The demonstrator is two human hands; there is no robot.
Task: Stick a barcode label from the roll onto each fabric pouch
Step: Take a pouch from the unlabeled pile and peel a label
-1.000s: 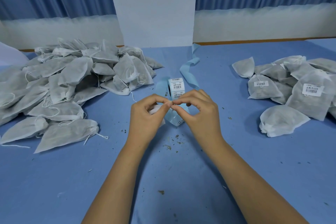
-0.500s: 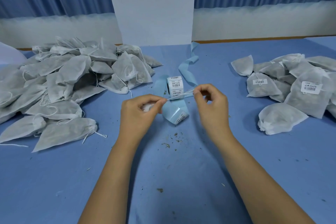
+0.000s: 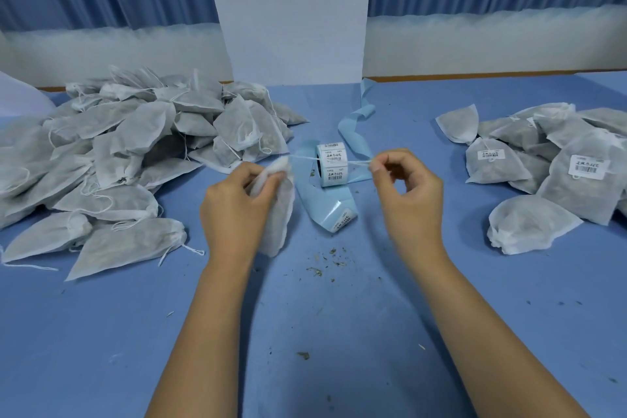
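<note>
My left hand point(image 3: 237, 210) grips the gathered neck of a white fabric pouch point(image 3: 280, 214), which hangs down beside my palm. My right hand point(image 3: 409, 193) pinches the end of the pouch's white drawstring point(image 3: 334, 161), pulled taut between both hands. Just behind the string stands the barcode label roll point(image 3: 332, 164), upright on the blue table, with its blue backing strip point(image 3: 334, 210) curling toward me and one label showing on it.
A large heap of unlabelled pouches point(image 3: 112, 159) fills the left side. A smaller pile of pouches with barcode labels point(image 3: 556, 166) lies on the right. Empty blue backing tape point(image 3: 356, 119) trails to the back. A white panel point(image 3: 291, 10) stands behind. Dry crumbs point(image 3: 325, 263) dot the table.
My hands have moved apart: the right one drew the drawstring out to the right, the left carried the pouch leftward. More of the pouch now shows below my left hand.
</note>
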